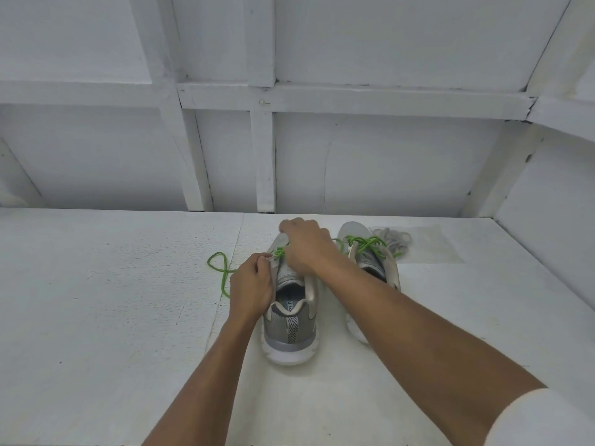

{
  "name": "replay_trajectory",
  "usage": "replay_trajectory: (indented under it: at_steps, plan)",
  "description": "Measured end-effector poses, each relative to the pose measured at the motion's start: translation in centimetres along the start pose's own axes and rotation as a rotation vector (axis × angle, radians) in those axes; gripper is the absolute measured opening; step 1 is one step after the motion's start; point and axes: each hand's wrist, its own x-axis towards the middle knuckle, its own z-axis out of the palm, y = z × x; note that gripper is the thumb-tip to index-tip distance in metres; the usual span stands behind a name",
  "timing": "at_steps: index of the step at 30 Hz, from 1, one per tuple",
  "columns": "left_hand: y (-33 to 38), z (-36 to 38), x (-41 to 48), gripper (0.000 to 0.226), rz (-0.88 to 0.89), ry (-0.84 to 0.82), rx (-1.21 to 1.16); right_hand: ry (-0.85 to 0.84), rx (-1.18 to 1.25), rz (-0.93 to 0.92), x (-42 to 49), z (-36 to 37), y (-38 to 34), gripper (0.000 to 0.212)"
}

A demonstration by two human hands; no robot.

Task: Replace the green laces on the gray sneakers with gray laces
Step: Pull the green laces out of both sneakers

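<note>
Two gray sneakers stand heel toward me on the white table. The left sneaker (291, 320) has its green lace (220, 268) partly pulled out, a loose loop trailing on the table to its left. My left hand (251, 288) pinches the eyelet edge of that shoe beside the lace. My right hand (306, 246) is curled over the front eyelets, gripping the green lace there. The right sneaker (373, 268) is partly behind my right forearm and still carries its green lace (367, 243). A bundle of gray laces (394, 238) lies behind it.
The gray laces rest on a clear plastic bag (431, 246) at the back right. The white table (112, 317) ends at a white panelled wall (322, 156) close behind the shoes; another wall closes in on the right.
</note>
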Motion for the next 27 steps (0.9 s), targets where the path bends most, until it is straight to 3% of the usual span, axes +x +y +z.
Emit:
replay_trajectory:
  at_steps: [3,6,13,15,17,20,24,27]
  plan:
    - [0.0,0.0,0.0,0.034,0.006,0.001,0.001,0.022,-0.096,-0.097,0.0,1.0,-0.7,0.024]
    - [-0.1,-0.1,-0.1,0.034,0.001,-0.002,-0.009,0.060,-0.123,-0.094,0.1,0.6,-0.4,0.020]
    - [0.2,0.0,-0.3,0.034,-0.014,-0.006,-0.016,0.289,-0.050,0.194,1.0,-3.3,2.6,0.026]
    - [0.1,0.0,-0.2,0.034,-0.009,-0.004,-0.003,0.268,-0.004,0.140,0.8,-2.7,2.0,0.031]
    - [0.0,0.0,-0.1,0.035,-0.010,-0.001,0.008,0.145,0.031,0.036,0.4,-1.3,1.0,0.038]
    - [0.0,0.1,-0.1,0.035,-0.019,0.005,0.024,-0.031,-0.039,-0.056,0.0,0.5,-0.4,0.030]
    - [-0.1,0.1,-0.3,0.035,-0.019,0.007,0.016,-0.028,-0.096,-0.071,-0.2,0.4,-0.7,0.026]
    - [0.3,-0.1,-0.5,0.033,-0.027,0.008,-0.004,0.095,-0.145,0.005,0.2,-1.7,0.3,0.031]
